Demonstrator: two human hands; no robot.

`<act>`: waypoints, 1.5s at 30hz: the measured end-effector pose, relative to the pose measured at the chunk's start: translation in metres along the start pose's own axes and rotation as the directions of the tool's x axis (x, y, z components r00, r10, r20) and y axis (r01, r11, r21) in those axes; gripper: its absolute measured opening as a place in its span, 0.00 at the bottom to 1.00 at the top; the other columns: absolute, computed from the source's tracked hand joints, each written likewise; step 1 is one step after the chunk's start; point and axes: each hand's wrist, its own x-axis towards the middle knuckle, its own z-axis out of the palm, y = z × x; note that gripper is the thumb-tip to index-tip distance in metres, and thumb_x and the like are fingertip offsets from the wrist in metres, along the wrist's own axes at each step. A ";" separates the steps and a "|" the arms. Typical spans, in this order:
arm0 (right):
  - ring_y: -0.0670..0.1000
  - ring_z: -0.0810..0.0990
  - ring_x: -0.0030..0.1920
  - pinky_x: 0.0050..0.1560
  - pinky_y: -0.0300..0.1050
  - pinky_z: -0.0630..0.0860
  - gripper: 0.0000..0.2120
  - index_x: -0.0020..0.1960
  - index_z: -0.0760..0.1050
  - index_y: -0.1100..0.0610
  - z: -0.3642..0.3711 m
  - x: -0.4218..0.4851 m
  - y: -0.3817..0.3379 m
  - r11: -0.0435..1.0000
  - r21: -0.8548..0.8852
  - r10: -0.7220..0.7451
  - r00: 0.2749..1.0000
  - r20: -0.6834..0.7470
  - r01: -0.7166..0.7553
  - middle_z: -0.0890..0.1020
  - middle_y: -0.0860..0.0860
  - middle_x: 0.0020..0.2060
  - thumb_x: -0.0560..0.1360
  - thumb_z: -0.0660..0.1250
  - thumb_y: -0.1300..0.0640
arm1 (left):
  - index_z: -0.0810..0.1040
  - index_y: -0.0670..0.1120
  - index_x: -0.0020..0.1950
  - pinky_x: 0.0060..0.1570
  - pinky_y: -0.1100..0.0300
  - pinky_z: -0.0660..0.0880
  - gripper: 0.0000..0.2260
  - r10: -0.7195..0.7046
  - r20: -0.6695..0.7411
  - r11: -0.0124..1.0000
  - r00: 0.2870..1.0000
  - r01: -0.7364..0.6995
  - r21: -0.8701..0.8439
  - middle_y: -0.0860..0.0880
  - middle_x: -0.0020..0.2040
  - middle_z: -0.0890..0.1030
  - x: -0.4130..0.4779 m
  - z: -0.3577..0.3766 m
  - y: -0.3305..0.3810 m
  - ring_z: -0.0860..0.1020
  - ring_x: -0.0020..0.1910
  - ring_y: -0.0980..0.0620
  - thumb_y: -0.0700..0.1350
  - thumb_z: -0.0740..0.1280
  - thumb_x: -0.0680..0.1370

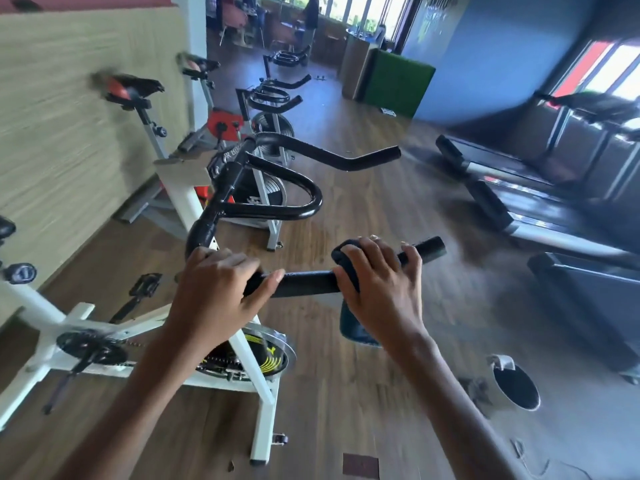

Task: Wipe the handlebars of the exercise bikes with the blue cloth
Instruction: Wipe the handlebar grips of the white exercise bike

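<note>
The nearest white exercise bike (86,317) has black handlebars (301,282) reaching toward me. My left hand (218,285) is closed around the near bar where it bends. My right hand (377,275) presses the dark blue cloth (346,261) around the same bar, close to its free end; part of the cloth hangs below the bar (353,327). The far bar of this handlebar (346,157) and its inner loop (298,188) are untouched. Two more bikes' handlebars (277,95) stand in a row farther back.
A wood-panel wall (62,133) runs along the left. Treadmills (554,202) fill the right side. A small bin (516,386) stands on the wooden floor at lower right. A green box (398,81) and a person are far back.
</note>
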 end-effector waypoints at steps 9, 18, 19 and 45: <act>0.55 0.77 0.59 0.69 0.58 0.60 0.12 0.54 0.78 0.52 -0.010 0.011 0.051 0.989 -0.110 0.079 0.980 -0.182 -0.100 0.81 0.49 0.53 0.77 0.61 0.48 | 0.75 0.47 0.33 0.43 0.52 0.67 0.22 -0.001 -0.041 1.000 0.999 0.002 0.018 0.50 0.29 0.77 -0.002 0.004 0.001 0.75 0.32 0.46 0.58 0.56 0.80; 0.53 0.81 0.47 0.68 0.59 0.63 0.12 0.51 0.80 0.51 -0.001 0.013 0.059 0.958 -0.167 -0.262 0.949 -0.174 0.234 0.83 0.50 0.49 0.78 0.61 0.47 | 0.76 0.47 0.36 0.44 0.52 0.66 0.21 0.010 -0.010 1.000 1.000 -0.010 -0.012 0.51 0.31 0.78 -0.005 0.002 -0.002 0.74 0.34 0.47 0.59 0.55 0.80; 0.54 0.81 0.48 0.70 0.59 0.62 0.12 0.51 0.80 0.51 -0.003 0.015 0.070 0.964 -0.187 -0.226 0.955 -0.191 0.190 0.83 0.50 0.49 0.78 0.61 0.47 | 0.77 0.47 0.37 0.45 0.52 0.66 0.21 0.006 -0.002 1.000 1.000 -0.006 -0.015 0.51 0.32 0.78 -0.005 0.001 -0.002 0.74 0.34 0.48 0.58 0.55 0.80; 0.55 0.75 0.42 0.45 0.50 0.68 0.13 0.44 0.76 0.53 0.004 0.006 -0.114 0.932 0.342 0.160 0.983 -0.087 -0.122 0.79 0.50 0.41 0.78 0.54 0.52 | 0.77 0.39 0.57 0.67 0.47 0.69 0.16 -0.028 -0.034 0.916 0.999 0.012 -0.401 0.44 0.60 0.77 -0.033 -0.009 -0.052 0.67 0.72 0.47 0.47 0.55 0.83</act>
